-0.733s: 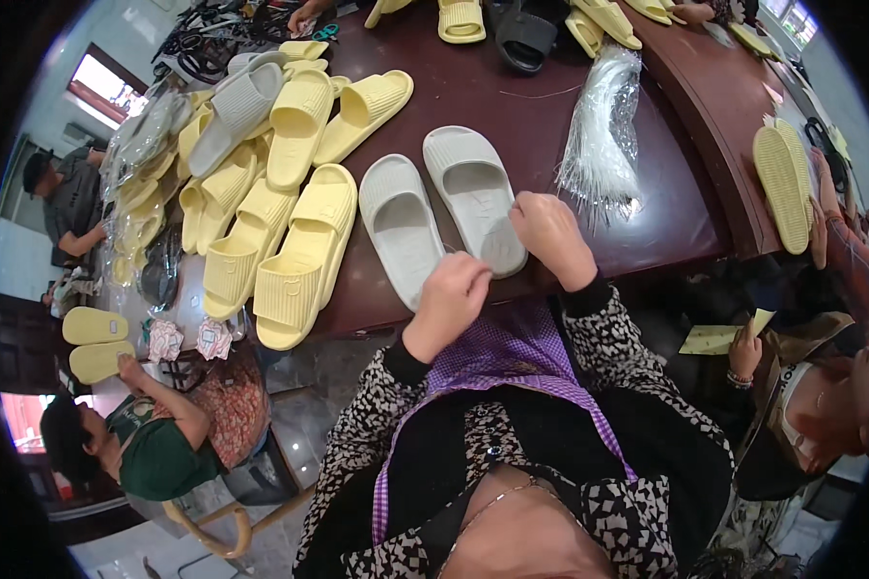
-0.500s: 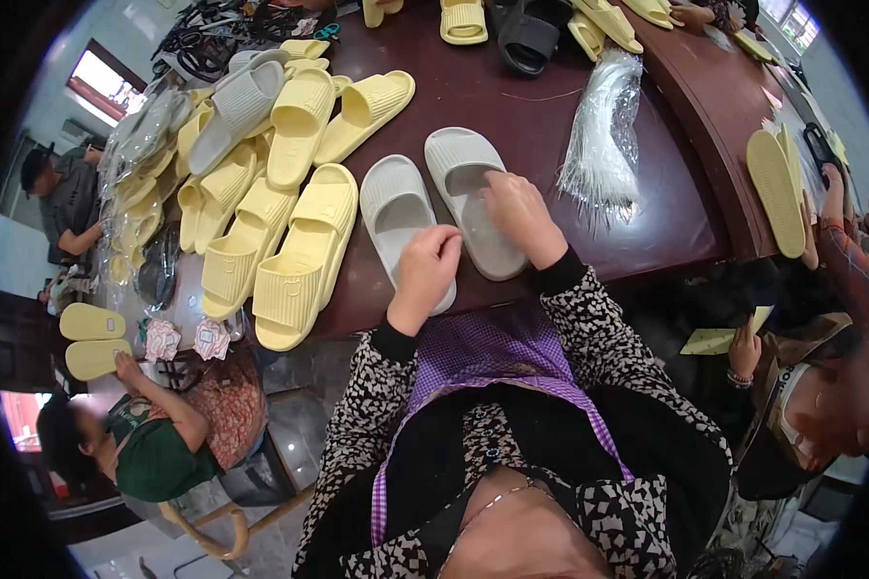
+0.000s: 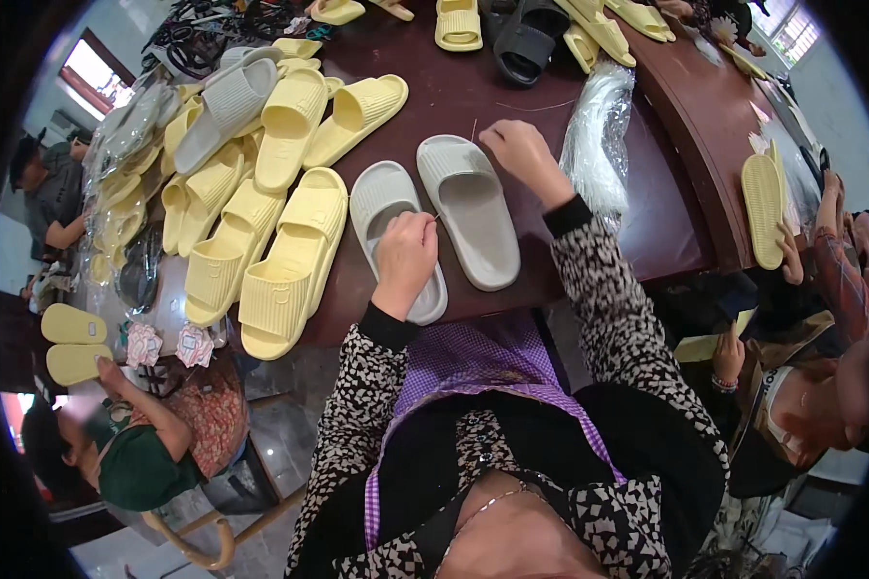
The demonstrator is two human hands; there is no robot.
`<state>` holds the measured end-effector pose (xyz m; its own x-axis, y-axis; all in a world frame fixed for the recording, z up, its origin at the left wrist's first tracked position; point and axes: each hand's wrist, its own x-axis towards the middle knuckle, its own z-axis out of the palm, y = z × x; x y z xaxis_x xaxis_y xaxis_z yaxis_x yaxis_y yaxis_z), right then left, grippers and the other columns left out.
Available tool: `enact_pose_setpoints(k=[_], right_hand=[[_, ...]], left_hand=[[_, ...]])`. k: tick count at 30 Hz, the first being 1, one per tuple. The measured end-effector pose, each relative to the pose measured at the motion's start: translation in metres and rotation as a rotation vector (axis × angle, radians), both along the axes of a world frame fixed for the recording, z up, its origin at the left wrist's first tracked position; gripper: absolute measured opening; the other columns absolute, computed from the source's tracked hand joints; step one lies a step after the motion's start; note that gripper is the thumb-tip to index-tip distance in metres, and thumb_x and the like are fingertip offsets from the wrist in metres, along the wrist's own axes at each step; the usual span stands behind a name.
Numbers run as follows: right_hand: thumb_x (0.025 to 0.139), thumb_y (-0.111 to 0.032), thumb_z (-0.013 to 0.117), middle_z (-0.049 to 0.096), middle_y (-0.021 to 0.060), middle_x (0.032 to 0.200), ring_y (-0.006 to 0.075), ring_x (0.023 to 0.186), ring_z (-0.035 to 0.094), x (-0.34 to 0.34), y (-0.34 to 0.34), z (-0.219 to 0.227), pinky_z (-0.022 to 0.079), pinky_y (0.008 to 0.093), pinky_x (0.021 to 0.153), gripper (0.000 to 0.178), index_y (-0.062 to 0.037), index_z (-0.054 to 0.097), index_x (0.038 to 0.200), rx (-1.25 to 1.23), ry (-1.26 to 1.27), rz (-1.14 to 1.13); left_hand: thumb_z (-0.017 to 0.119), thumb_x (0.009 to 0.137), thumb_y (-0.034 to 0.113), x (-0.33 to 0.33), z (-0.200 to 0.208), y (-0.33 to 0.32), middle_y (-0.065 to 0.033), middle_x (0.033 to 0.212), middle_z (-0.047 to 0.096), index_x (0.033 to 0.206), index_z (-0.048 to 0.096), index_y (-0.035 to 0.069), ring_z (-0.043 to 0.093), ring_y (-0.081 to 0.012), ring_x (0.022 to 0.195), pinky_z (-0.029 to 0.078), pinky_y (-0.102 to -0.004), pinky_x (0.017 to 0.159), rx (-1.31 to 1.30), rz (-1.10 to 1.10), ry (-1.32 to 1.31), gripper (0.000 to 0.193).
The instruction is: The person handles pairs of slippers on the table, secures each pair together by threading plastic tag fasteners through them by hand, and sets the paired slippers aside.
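Observation:
Two grey slide slippers lie side by side on the dark brown table (image 3: 666,212). My left hand (image 3: 406,253) rests on the left grey slipper (image 3: 381,198), fingers closed, with a thin pin-like tip sticking out toward the other slipper. My right hand (image 3: 519,154) is at the far end of the right grey slipper (image 3: 473,217), pinching a thin clear strand (image 3: 474,130) that points up. A bundle of clear plastic strands (image 3: 599,135) lies just right of that hand.
A heap of yellow slippers (image 3: 280,232) and a few grey ones fills the table's left side. A black slipper (image 3: 523,48) and more yellow ones lie at the far edge. A yellow sole (image 3: 763,207) sits at right. Other people (image 3: 135,454) sit nearby.
Both hands have moved forward from the table's near edge onto the grey slippers. The right hand reached farthest, to the toe end, and now pinches a strand.

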<state>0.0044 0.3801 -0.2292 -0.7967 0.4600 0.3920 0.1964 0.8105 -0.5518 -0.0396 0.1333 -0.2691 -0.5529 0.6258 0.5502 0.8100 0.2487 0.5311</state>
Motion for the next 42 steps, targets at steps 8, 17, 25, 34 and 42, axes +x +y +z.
enact_pose_setpoints(k=[8,17,25,34,42], right_hand=[[0.073,-0.032,0.070,0.066,0.0230,0.075,0.0384,0.076,0.066,-0.073,0.035,-0.041,0.052,0.0443,0.075,0.032,0.0004,0.071,0.071,-0.051,-0.211,0.076],[0.079,-0.017,0.066,0.067,0.0132,0.072,0.0187,0.069,0.065,-0.110,-0.025,0.004,0.050,0.0319,0.066,0.019,0.0000,0.070,0.086,-0.295,-0.035,0.533],[0.077,-0.015,0.066,0.064,0.0060,0.069,0.0139,0.064,0.056,-0.145,-0.082,-0.001,0.046,0.0311,0.061,0.016,-0.0009,0.069,0.083,-0.047,-0.476,0.754],[0.081,-0.011,0.064,0.063,0.0033,0.072,0.0095,0.067,0.057,-0.132,-0.075,0.002,0.046,0.0245,0.061,0.013,0.0017,0.065,0.080,-0.564,-0.285,0.492],[0.089,-0.003,0.062,0.066,0.0033,0.085,0.0088,0.080,0.060,-0.081,-0.070,0.003,0.050,0.0233,0.074,0.004,0.0005,0.063,0.087,-0.621,0.051,0.611]], left_hand=[[0.061,0.082,0.005,-0.014,-0.001,-0.012,-0.0126,0.084,0.058,0.086,0.063,0.002,0.058,-0.0324,0.082,0.048,-0.0414,0.074,0.043,-0.109,0.083,0.005],[0.063,0.082,0.009,-0.017,-0.004,-0.017,-0.0113,0.089,0.056,0.090,0.061,0.005,0.059,-0.0322,0.086,0.049,-0.0407,0.075,0.039,-0.152,0.020,0.009],[0.064,0.082,0.011,-0.015,-0.005,-0.019,-0.0122,0.092,0.054,0.094,0.058,0.006,0.058,-0.0326,0.087,0.048,-0.0410,0.075,-0.008,-0.130,0.044,0.013],[0.061,0.083,0.009,-0.004,0.006,-0.022,-0.0156,0.101,0.055,0.108,0.060,0.006,0.060,-0.0336,0.088,0.050,-0.0403,0.076,0.006,-0.025,0.101,0.025],[0.062,0.085,0.003,-0.018,0.038,-0.026,-0.0119,0.094,0.064,0.108,0.063,0.001,0.060,-0.0232,0.076,0.051,-0.0316,0.070,0.392,0.112,-0.060,0.023]])
